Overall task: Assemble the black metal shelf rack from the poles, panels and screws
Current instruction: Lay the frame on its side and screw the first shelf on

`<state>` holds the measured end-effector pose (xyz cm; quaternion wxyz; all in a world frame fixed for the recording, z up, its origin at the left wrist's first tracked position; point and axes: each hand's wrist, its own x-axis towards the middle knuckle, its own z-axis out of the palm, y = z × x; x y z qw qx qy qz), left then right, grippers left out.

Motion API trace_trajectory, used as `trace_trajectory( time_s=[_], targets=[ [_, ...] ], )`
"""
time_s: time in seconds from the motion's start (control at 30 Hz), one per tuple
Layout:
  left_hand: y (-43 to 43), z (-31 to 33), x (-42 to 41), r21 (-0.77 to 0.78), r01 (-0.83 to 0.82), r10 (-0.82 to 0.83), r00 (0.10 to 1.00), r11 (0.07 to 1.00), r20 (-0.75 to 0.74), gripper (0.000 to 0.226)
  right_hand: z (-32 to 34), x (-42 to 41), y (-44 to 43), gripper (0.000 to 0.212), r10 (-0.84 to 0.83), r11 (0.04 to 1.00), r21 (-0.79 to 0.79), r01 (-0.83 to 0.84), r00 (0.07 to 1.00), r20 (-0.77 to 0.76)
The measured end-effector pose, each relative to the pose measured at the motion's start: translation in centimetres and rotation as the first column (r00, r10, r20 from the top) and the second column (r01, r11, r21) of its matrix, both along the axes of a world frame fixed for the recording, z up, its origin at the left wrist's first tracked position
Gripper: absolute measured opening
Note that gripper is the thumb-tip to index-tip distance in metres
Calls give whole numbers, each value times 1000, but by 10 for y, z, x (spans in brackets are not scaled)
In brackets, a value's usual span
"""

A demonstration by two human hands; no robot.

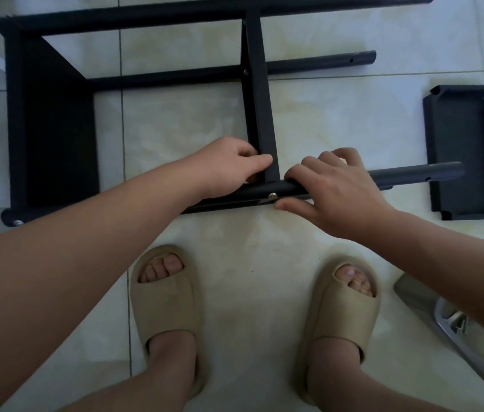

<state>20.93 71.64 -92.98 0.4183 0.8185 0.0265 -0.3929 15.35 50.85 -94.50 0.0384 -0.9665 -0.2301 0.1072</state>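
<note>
dim, soft daylight, faint shadows, curved wide-angle edges.

Black rack [175,75] part-built, on its side on floor [190,120]; end panel [53,129] at left; middle panel [260,114] edge-on; silver screw [272,196] in near pole [413,173]. Loose panel [467,153] flat, rim up, under that pole's right end.

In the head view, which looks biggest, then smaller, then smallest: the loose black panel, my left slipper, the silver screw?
1. Loose panel and left slipper: look alike; the slipper is nearer, so unranked.
2. Silver screw: smallest.
</note>
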Motion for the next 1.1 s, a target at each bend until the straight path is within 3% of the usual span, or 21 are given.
trace_trajectory(
  time_s=[0.13, 0.27, 0.4, 0.5, 0.73, 0.83, 0.93, 1.0, 1.1],
  targets=[
    [0, 21, -1, 215, 21, -36, 997, 976, 66, 52, 24, -18, -9, 73, 15, 999, -47, -19, 996, -93],
    [-20, 52, -10, 511, 11, -195, 931, 860, 309, 68, 52, -48, -27, 74, -14, 995, -95, 3, 992, -122],
    [-68, 82, -25, 525, 205, -446, 808, 826, 385, 64, 79, -82, -62, 76, -122, 981, -167, 97, 981, -149],
    [-110, 98, -40, 533, 407, -641, 665, 742, 384, 59, 90, -112, -100, 79, -237, 959, -194, 206, 960, -152],
    [-205, 95, -82, 632, 664, -916, 255, 399, 311, 49, 88, -193, -201, 75, -496, 851, -303, 429, 846, -196],
    [-239, 78, -105, 639, 719, -945, 74, 272, 318, 49, 81, -230, -229, 76, -566, 816, -271, 510, 800, -200],
    [-261, 53, -130, 655, 735, -924, -106, 177, 368, 48, 57, -260, -254, 61, -572, 818, -186, 545, 806, -153],
    [-270, 33, -145, 660, 746, -902, -218, 92, 372, 49, 35, -274, -271, 52, -605, 796, -192, 574, 768, -212],
    [-276, 7, -164, 647, 762, -887, -293, 9, 356, 52, 1, -284, -289, 51, -604, 796, -274, 539, 730, -320]
  ],
)
